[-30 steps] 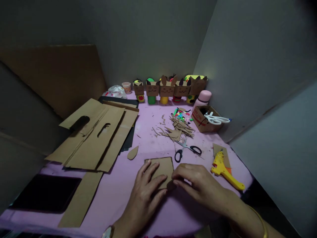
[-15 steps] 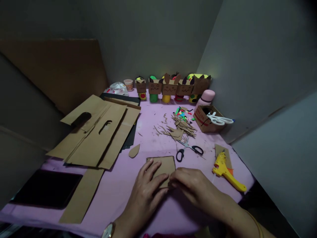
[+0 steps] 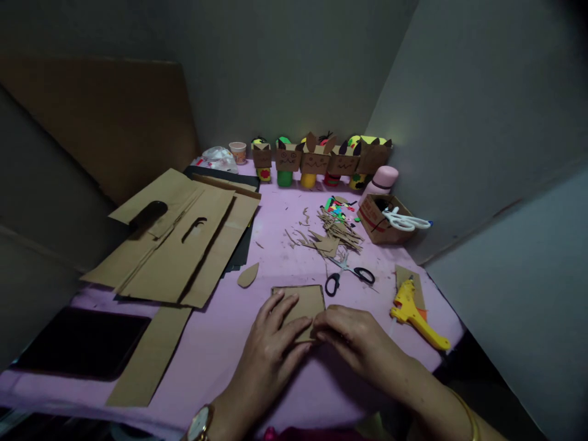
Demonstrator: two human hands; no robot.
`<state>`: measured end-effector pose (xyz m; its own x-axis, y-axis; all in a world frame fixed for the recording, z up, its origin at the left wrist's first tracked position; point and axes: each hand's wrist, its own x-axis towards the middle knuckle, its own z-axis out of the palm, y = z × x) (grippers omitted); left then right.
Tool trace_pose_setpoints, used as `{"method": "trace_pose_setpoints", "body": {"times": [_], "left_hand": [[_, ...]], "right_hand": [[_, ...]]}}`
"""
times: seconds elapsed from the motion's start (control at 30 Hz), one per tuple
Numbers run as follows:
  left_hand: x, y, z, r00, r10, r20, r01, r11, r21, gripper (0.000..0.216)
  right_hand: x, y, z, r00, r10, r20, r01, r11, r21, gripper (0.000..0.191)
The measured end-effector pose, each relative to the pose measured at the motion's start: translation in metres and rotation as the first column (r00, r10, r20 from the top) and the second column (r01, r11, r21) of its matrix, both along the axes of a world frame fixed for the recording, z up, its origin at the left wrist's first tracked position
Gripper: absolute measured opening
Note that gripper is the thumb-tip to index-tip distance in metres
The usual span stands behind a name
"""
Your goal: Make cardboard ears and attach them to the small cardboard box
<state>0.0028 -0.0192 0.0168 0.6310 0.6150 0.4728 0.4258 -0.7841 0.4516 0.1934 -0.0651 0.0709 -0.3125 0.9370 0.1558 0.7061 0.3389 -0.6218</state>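
Observation:
A small brown cardboard piece [image 3: 305, 300] lies on the pink table cover [image 3: 215, 355] near the front edge. My left hand [image 3: 271, 352] rests flat on its left part with the fingers spread. My right hand [image 3: 356, 343] is beside it, fingers curled and pinched together at the piece's near right corner. What the fingertips pinch is hidden. A watch is on my left wrist and a bangle on my right.
Black scissors [image 3: 351, 277] lie just beyond the piece, a yellow glue gun [image 3: 416, 315] to the right. Cardboard scraps [image 3: 335, 236], a small box [image 3: 374, 223] with white scissors, large cardboard sheets [image 3: 179, 245], a leaf-shaped cutout [image 3: 248, 275] and a row of cardboard figures [image 3: 316, 160] surround them.
My right hand has slid left to the cardboard piece's corner, and the small dark bit seen under its fingertips a second ago is now covered. My left hand stays flat.

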Motion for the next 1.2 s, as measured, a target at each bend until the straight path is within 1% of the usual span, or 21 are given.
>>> {"method": "trace_pose_setpoints", "body": {"times": [0.1,0.17,0.23,0.3,0.37,0.43,0.5,0.53,0.63,0.73,0.83,0.87,0.93,1.0,1.03,1.07,1.1,1.2], "left_hand": [[0.001,-0.002,0.004,1.000,0.011,0.011,-0.012,1.000,0.011,0.030],[0.002,-0.003,0.008,0.999,0.012,0.032,-0.013,1.000,0.017,0.025],[0.004,-0.002,0.013,0.999,-0.009,0.049,0.010,1.000,-0.016,0.018],[0.006,-0.001,0.016,0.997,-0.037,0.064,0.041,0.996,-0.074,0.016],[0.007,0.001,0.017,0.996,-0.052,0.078,0.060,0.992,-0.112,0.015],[0.006,0.002,0.017,0.995,-0.050,0.081,0.059,0.991,-0.120,0.014],[0.004,0.004,0.015,0.995,-0.051,0.084,0.061,0.990,-0.123,0.014],[0.004,0.004,0.015,0.995,-0.053,0.086,0.063,0.990,-0.126,0.014],[0.005,0.004,0.014,0.995,-0.066,0.079,0.075,0.990,-0.123,0.013],[0.006,0.003,0.014,0.994,-0.078,0.082,0.087,0.991,-0.104,0.011],[0.000,0.004,0.013,0.991,-0.075,0.109,0.083,0.994,-0.071,0.012],[-0.004,0.006,0.013,0.990,-0.043,0.134,0.053,0.996,-0.065,0.013],[-0.017,0.017,0.014,0.973,0.097,0.212,-0.081,0.993,-0.080,0.016],[-0.030,0.035,0.015,0.920,0.322,0.224,-0.291,0.943,-0.158,0.018],[-0.036,0.046,0.016,0.905,0.398,0.147,-0.367,0.908,-0.203,0.021],[-0.040,0.057,0.016,0.903,0.428,0.046,-0.409,0.885,-0.222,0.026],[-0.043,0.068,0.016,0.904,0.428,-0.013,-0.419,0.878,-0.233,0.030],[-0.043,0.095,0.013,0.906,0.406,-0.120,-0.423,0.870,-0.252,0.033]], "right_hand": [[0.000,-0.001,0.001,1.000,-0.002,-0.023,0.002,1.000,0.005,0.018],[-0.001,-0.001,0.001,1.000,0.002,-0.028,-0.002,1.000,0.016,0.019],[0.000,0.000,0.000,0.999,0.017,-0.043,-0.016,1.000,0.018,0.020],[0.001,-0.001,-0.002,0.992,0.021,-0.123,-0.021,1.000,0.007,0.021],[0.004,-0.003,-0.007,0.969,-0.019,-0.245,0.013,1.000,-0.026,0.029],[0.007,-0.006,-0.012,0.938,-0.106,-0.331,0.088,0.994,-0.070,0.037],[0.009,-0.009,-0.017,0.917,-0.175,-0.358,0.151,0.984,-0.094,0.037],[0.009,-0.009,-0.019,0.914,-0.183,-0.362,0.162,0.983,-0.087,0.034],[0.008,-0.009,-0.020,0.932,-0.121,-0.340,0.128,0.992,-0.002,0.020],[0.005,-0.006,-0.020,0.955,-0.049,-0.294,0.078,0.993,0.085,0.026],[0.005,-0.004,-0.020,0.959,-0.019,-0.284,0.052,0.992,0.111,0.024],[0.005,-0.005,-0.021,0.959,-0.021,-0.284,0.056,0.992,0.116,0.023],[0.005,-0.005,-0.023,0.957,-0.037,-0.288,0.075,0.990,0.123,0.022],[0.005,-0.006,-0.026,0.951,-0.046,-0.307,0.085,0.990,0.115,0.020],[0.005,-0.007,-0.027,0.946,-0.047,-0.320,0.087,0.990,0.109,0.019],[0.005,-0.007,-0.027,0.942,-0.050,-0.330,0.090,0.990,0.106,0.018],[0.005,-0.007,-0.028,0.940,-0.054,-0.338,0.094,0.990,0.105,0.017],[0.004,-0.007,-0.029,0.939,-0.061,-0.339,0.101,0.990,0.102,0.018]]}}
